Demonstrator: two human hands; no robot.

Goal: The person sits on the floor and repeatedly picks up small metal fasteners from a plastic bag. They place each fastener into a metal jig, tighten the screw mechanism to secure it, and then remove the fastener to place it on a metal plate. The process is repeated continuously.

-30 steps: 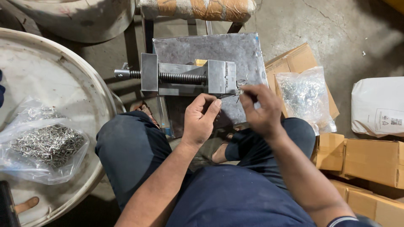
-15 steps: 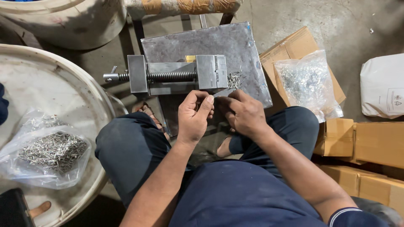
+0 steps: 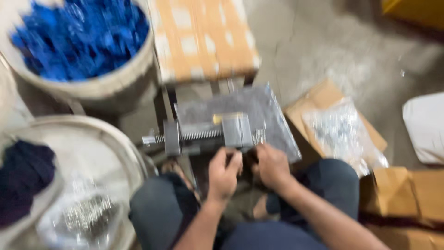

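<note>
The view is blurred by motion. A grey metal vise with a threaded screw sits on a grey metal plate in front of my knees. My left hand and my right hand are close together at the near edge of the plate, just below the vise jaw. The fingers of both are curled. The blur hides whether either holds a small part. A few small shiny pieces lie on the plate next to the vise.
A tub of blue pieces stands at the top left, beside an orange-patterned stool. A round tray at the left holds a bag of metal parts. At the right are cardboard boxes, a clear bag of parts and a white sack.
The view has tilted up, so the tub of blue pieces and the stool now show. Both hands have drawn back from the vise jaw to the plate's near edge.
</note>
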